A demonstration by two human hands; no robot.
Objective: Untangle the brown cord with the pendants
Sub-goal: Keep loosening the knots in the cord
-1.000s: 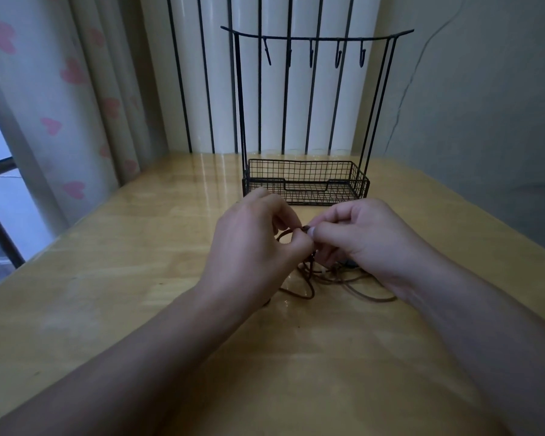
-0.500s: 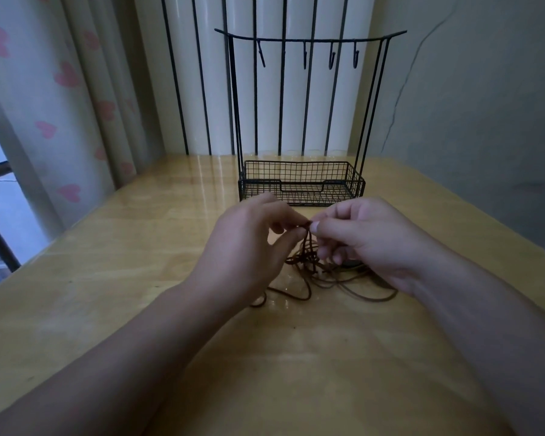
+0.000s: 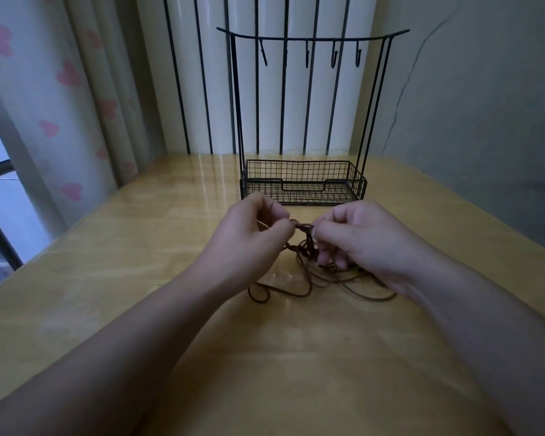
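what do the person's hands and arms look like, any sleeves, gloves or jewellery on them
Both forearms come into the head view bare, with no sleeve showing up to the frame edge. The left hand and right hand wear no gloves, and no ring, watch or bracelet shows on the visible sides of the fingers or wrists. The fingernails look short and unpainted, as far as the dim picture lets one tell.

Two bare hands: left hand point(image 3: 249, 243), right hand point(image 3: 365, 243), each grip pinching cord. One thin brown tangled cord point(image 3: 309, 256); strand count in tangle unclear; pendants not discernible. One glossy light wooden bench point(image 3: 139, 278). One black wire rack with mesh basket base point(image 3: 302, 184); five small hooks point(image 3: 334, 59) on its curved top bar. One pale curtain with pink heart print point(image 3: 60, 89); about nine hearts visible, some faint.
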